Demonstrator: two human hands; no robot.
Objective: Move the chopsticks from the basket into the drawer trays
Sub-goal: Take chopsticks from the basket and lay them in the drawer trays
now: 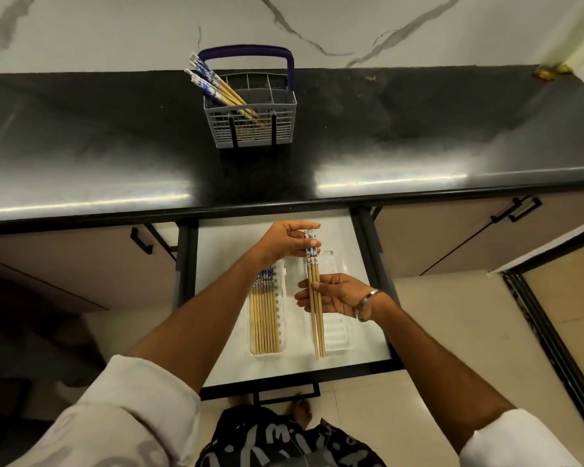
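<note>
On top, the black glossy surface (81, 156) carries a grey mesh basket (250, 126) with a dark blue handle; several chopsticks (213, 85) lean out of its left side, tan wood with blue-and-white patterned tops. Below the surface edge, an open white-lined drawer (216, 251) holds two clear trays. Left tray (282, 298) has a row of matching chopsticks (265, 318) lying lengthwise. Right tray (338, 335) sits under a held bundle (314, 288) of the same kind (count unclear, roughly three or four). Left hand (284, 244) pinches the bundle's patterned top ends with curled fingers; right hand (334, 294), bracelet on its wrist, grips the wooden shafts midway. No readable writing anywhere.
</note>
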